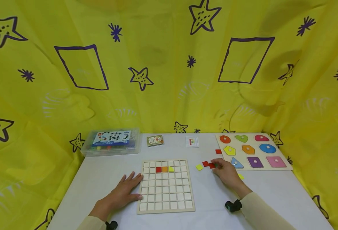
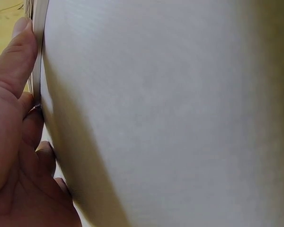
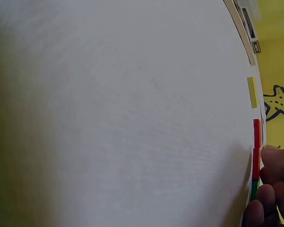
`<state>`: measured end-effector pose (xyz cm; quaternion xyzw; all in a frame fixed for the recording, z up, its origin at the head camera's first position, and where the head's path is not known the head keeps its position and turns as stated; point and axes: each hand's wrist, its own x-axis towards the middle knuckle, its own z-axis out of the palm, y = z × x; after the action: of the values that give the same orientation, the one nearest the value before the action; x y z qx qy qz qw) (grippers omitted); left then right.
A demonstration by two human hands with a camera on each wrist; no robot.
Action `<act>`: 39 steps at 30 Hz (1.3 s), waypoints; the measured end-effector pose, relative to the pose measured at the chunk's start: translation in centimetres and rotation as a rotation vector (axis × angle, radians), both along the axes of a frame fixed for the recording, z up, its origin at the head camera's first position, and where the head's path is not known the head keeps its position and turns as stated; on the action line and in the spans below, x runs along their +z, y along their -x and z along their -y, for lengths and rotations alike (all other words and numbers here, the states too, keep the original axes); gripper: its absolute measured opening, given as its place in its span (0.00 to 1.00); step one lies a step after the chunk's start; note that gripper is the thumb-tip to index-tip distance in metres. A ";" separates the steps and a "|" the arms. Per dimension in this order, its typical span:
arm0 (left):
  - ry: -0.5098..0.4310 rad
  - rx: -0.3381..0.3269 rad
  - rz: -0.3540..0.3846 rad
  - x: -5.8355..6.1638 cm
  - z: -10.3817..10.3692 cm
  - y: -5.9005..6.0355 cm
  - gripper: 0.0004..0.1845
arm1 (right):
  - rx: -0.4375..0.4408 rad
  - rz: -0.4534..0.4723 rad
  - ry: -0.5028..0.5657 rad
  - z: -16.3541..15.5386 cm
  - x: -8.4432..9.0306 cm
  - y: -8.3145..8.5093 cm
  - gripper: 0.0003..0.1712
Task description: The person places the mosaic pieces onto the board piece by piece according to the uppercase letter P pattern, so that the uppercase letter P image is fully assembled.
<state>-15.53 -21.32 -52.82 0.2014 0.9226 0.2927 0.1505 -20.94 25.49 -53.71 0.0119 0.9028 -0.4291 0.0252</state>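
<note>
A wooden grid board [image 1: 191,191] of pale square cells lies on the white table. One row of it carries a red tile [image 1: 158,169], an orange tile [image 1: 164,169] and a yellow tile [image 1: 171,169]. My left hand [image 1: 122,191] rests at the board's left edge, fingers spread, thumb touching the rim. To the right of the board, my right hand [image 1: 227,174] pinches a loose red square tile [image 1: 212,165] at the tabletop with curled fingers. Some green [image 3: 254,190] shows beside it, partly covered by the fingers. Another red tile [image 1: 205,164] and a yellow tile [image 1: 199,167] lie close by.
A shape puzzle board [image 1: 268,150] with knobbed pieces lies at the back right, a red tile [image 1: 218,151] at its edge. Behind the grid board are a printed pattern card [image 1: 192,141], a small card box [image 1: 155,140] and a clear plastic case [image 1: 114,142]. Yellow curtain surrounds the table.
</note>
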 end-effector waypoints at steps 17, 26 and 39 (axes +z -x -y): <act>-0.013 0.001 -0.002 0.1 -0.2 0.0 0.48 | 0.036 0.010 -0.073 -0.3 0.4 -2.4 0.21; -0.007 0.003 0.002 -0.1 -0.1 0.0 0.48 | 0.044 -0.007 -0.080 -0.1 0.0 -2.2 0.14; 0.001 0.017 -0.009 -0.2 -0.1 0.0 0.48 | 0.012 -0.022 -0.063 0.3 -0.1 -1.9 0.16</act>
<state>-15.54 -21.25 -53.02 0.1949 0.9251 0.2923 0.1438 -19.02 25.23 -53.80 0.0025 0.9162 -0.4003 0.0175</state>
